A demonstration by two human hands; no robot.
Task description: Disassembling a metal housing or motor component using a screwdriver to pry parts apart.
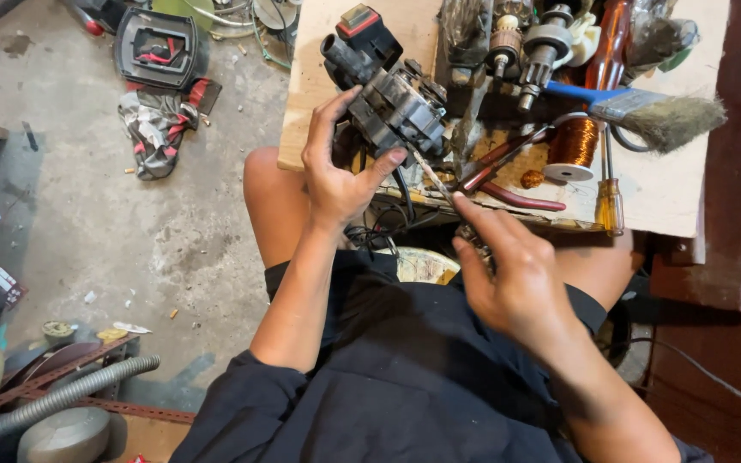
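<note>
The left hand (336,176) has its fingers clamped on the dark motor assembly (388,94) at the near edge of the desk (671,193). The right hand (512,274) pinches a thin tool (435,180). I judge the tool may slip and damage the wires (379,227).

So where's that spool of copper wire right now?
In the head view, the spool of copper wire stands on the wooden board at upper right, just under the blue-handled brush and beside the red-handled pliers, above the right hand.
</note>
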